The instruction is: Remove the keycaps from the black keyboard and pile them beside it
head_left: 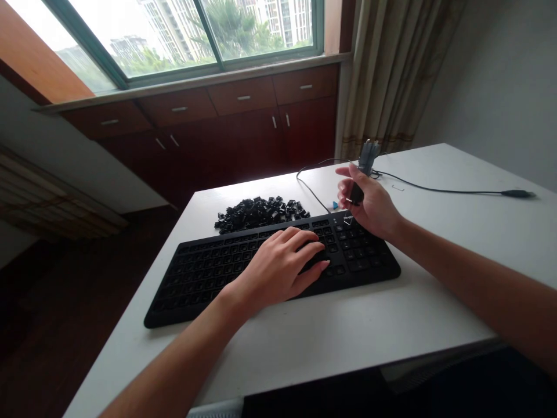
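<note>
A black keyboard (217, 270) lies slanted on the white table. Much of its left and middle part shows bare key sockets, while keycaps still sit on the number pad at its right end. My left hand (285, 261) rests palm down on the keyboard's middle, its fingers spread and slightly bent. Above the right end, my right hand (365, 200) is closed around a dark keycap puller (369, 155). Metal tips stick out of the puller's top, and thin wire shows below the fist. My fingers hide the middle of the puller.
Behind the keyboard is a heap of loose black keycaps (261, 213). A small blue piece (335, 205) lies near its back edge. A cable (444, 190) with a dark plug crosses the white table (470, 244) at right, near a thin bent wire (397, 188).
</note>
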Tool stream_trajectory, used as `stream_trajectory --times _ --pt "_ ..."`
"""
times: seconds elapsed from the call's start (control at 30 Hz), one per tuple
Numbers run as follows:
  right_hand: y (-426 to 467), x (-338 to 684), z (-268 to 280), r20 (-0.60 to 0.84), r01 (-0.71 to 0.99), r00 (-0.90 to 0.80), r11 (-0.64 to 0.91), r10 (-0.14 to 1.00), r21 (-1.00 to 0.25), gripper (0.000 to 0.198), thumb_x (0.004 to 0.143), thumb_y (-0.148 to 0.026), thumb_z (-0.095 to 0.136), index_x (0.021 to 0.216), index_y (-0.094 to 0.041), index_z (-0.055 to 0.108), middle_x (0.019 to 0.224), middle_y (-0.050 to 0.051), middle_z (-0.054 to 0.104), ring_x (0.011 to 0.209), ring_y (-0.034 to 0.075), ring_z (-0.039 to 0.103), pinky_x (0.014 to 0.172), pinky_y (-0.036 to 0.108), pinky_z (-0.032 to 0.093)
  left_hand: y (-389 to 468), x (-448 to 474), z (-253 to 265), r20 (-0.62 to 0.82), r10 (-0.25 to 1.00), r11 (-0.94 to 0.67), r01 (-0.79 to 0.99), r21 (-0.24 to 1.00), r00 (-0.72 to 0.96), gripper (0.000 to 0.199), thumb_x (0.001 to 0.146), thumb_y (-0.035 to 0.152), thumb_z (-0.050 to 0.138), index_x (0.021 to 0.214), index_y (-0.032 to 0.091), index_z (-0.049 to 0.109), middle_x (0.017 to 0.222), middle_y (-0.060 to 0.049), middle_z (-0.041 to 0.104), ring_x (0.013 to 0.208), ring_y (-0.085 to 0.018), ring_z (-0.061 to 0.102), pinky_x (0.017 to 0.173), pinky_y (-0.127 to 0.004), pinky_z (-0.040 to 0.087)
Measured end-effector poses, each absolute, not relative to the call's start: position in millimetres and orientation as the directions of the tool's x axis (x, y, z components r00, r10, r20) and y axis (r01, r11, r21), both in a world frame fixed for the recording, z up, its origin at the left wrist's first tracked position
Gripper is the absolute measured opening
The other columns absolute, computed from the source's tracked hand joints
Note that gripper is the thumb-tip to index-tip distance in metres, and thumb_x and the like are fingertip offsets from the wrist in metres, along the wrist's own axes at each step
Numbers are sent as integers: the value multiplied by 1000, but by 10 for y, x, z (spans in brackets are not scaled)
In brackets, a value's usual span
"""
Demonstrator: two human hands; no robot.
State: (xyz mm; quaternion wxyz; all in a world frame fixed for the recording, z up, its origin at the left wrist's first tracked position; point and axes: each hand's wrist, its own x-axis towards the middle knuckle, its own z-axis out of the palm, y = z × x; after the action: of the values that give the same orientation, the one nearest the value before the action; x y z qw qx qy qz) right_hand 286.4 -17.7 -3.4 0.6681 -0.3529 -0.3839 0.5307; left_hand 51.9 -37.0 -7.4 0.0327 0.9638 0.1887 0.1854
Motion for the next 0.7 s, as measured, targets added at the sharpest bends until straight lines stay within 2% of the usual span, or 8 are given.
stream_trajectory --times 0.13,0.23,0.3,0.4,0.5,0.6,0.7 --pt "-191 2867 -17 124 -443 116 163 985 -882 39 83 -54 73 110 -30 61 67 -8 52 49 9 44 46 21 40 -372 523 -78 349 374 -927 351 132 859 27 101 37 54 118 20 65 125 -9 66 110 -25 62 95 -43 54" --pt "-190 2853 -9 139 -440 155 195 978 -876 36 84 -52 73 106 -33 52 67 -9 50 45 8 38 42 20 35 -372 520 -73 335 376 -927 353 129 864 28 101 37 53 119 19 65 125 -9 66 111 -25 61 96 -43 54" --pt "-182 2845 -11 158 -439 174 220 972 -871 35 83 -53 74 99 -32 51 68 -8 52 48 9 42 44 20 37 -373 516 -68 329 377 -926 355 126 866 29 101 37 52 119 18 65 126 -8 65 112 -25 60 97 -43 53" --pt "-176 2836 -19 180 -416 199 250 963 -875 34 83 -54 74 96 -29 56 72 -6 54 58 11 52 51 23 45 -377 514 -62 323 377 -926 356 123 868 29 102 37 51 120 18 64 127 -8 65 112 -25 60 96 -43 53" --pt "-190 2826 -14 189 -433 184 253 965 -865 31 86 -51 73 104 -28 63 75 -4 56 62 12 54 58 24 48 -384 518 -58 310 384 -924 362 125 870 30 102 37 50 120 18 64 126 -8 65 111 -25 60 96 -43 53" --pt "-219 2815 7 149 -512 115 187 982 -838 26 89 -43 70 109 -29 64 73 -5 53 59 11 49 57 24 47 -391 521 -55 305 391 -921 369 128 868 30 103 37 48 120 18 65 126 -7 65 111 -24 60 96 -42 52" --pt "-239 2809 28 91 -565 74 117 993 -817 14 90 -37 67 97 -24 65 68 -5 47 54 10 42 52 23 42 -394 522 -50 310 393 -920 372 125 866 31 103 37 48 119 18 65 126 -7 64 111 -24 60 97 -42 52"
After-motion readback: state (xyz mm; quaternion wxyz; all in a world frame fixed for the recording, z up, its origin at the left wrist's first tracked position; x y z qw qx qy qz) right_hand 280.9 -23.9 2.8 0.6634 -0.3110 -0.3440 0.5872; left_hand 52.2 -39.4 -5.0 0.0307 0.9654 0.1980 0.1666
